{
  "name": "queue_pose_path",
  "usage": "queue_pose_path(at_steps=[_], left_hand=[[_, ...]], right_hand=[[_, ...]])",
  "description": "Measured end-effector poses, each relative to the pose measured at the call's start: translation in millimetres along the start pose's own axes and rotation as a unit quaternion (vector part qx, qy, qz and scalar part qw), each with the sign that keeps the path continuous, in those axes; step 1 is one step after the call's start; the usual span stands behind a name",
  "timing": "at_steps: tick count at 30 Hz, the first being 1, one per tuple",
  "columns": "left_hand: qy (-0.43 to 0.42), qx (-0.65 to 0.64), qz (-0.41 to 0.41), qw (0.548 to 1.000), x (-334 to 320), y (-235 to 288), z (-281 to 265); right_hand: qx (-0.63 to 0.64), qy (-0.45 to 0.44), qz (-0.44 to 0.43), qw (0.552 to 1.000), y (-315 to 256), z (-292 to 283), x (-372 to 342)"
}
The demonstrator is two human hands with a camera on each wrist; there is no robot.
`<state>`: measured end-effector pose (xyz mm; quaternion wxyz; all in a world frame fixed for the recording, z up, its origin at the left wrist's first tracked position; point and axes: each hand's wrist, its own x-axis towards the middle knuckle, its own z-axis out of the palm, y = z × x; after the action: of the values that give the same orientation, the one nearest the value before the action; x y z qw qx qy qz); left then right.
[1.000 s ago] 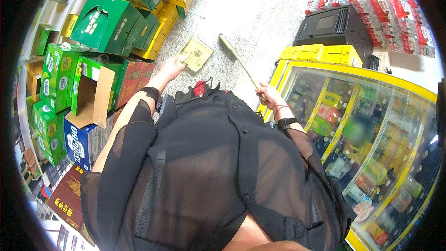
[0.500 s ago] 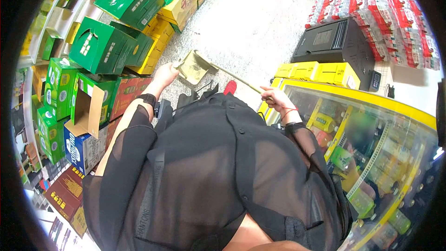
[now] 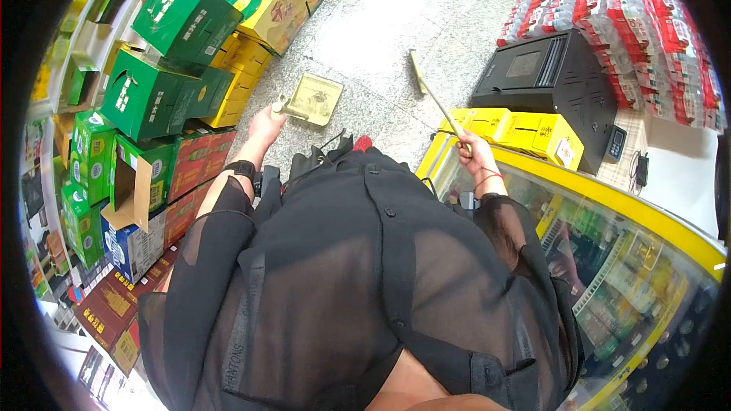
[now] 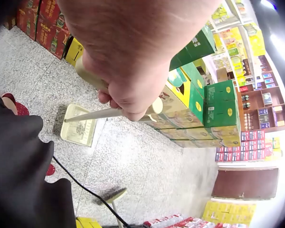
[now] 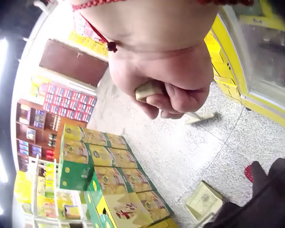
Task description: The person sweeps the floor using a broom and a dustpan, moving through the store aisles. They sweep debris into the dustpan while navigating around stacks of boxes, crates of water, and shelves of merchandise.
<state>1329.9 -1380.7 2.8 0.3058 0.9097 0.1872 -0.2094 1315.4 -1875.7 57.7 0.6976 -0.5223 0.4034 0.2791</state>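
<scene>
Evidently the long handles suit someone working upright: the left hand [image 3: 264, 128] has its fingers curled round the top of the handle of the dustpan [image 3: 316, 97], and the right hand [image 3: 476, 154] grips the upper end of the broom [image 3: 417, 72], so both tools reach down toward the floor [image 3: 358, 38] without much stooping. The dustpan is ahead and to the left, tray facing up, on the floor or just over it; I cannot tell which. The head of the broom is off to the right, well apart from it, likewise touching or barely lifted. Dark marks show in the dustpan, print or dirt. Green boxes [image 3: 160, 95] on the left and a yellow-rimmed freezer [image 3: 609, 204] on the right probably line the sides so people can pass between.
</scene>
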Motion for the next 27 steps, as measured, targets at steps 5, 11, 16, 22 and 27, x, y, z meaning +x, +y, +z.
queue_pose_path(at_steps=[5, 11, 16, 22, 27], left_hand=[[0.024, 0.003, -0.004, 1.0, 20, 19, 16], [0.033, -0.002, 0.016, 0.999, 50, 38, 26], [0.017, -0.002, 0.027, 1.0, 66, 66, 15], [-0.003, 0.021, 0.04, 0.999, 96, 80, -3], [-0.037, 0.021, 0.07, 0.997, 127, 81, -30]], right_hand=[[-0.072, 0.03, 0.01, 0.997, 5, 12, 28], [-0.135, 0.006, 0.045, 0.99, -12, 38, 24], [-0.204, -0.101, 0.044, 0.973, -31, 58, 32], [-0.183, -0.112, 0.051, 0.975, -58, 81, 30], [-0.099, -0.091, 0.048, 0.99, -84, 59, 15]])
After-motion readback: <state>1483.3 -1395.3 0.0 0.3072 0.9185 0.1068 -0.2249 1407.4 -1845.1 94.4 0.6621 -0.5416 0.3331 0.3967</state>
